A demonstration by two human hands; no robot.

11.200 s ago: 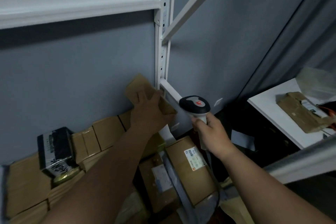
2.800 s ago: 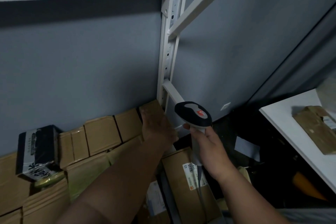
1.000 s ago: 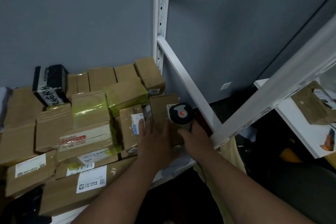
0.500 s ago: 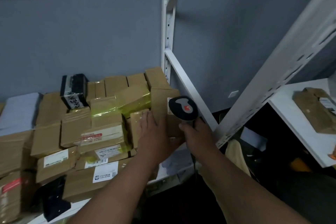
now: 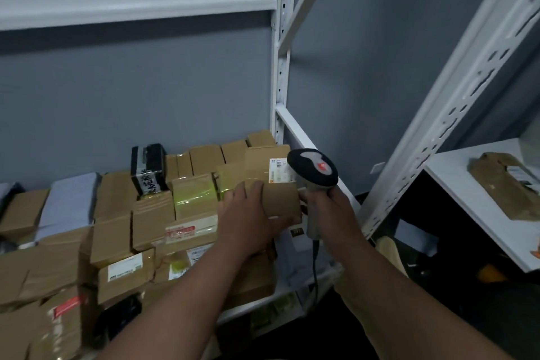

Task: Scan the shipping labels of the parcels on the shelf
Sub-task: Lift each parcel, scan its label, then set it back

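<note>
Brown cardboard parcels (image 5: 117, 242) crowd a white metal shelf (image 5: 280, 291) set against a grey wall (image 5: 146, 90), stacked several deep and running from the left edge of the head view to the shelf's right end. The left hand (image 5: 248, 219) grips one small cardboard box (image 5: 271, 181) at that right end, fingers curled over its near face and the thumb underneath, tilting it up from the pile. A white shipping label (image 5: 280, 170) with a barcode sits near the box's upper right corner, turned toward the camera. The right hand (image 5: 333, 213) is wrapped around the pale handle of a barcode scanner (image 5: 314, 175), whose dark head, marked with a red button, stands just beside the label's right edge; a dark cable (image 5: 315, 269) hangs from the handle's base. Whether the scanner touches the box cannot be told. Among the stack, a black box with white lettering (image 5: 147, 169) stands upright toward the back, two parcels wrapped in yellow-green tape (image 5: 194, 198) lie just left of the held box, and a grey mailing bag (image 5: 70, 201) lies farther left. Several front parcels show white labels, their print too blurred to read. White perforated uprights (image 5: 455, 102) frame the shelf. To the right, well apart, a flat brown package (image 5: 505, 184) lies on a white table (image 5: 467, 213).
</note>
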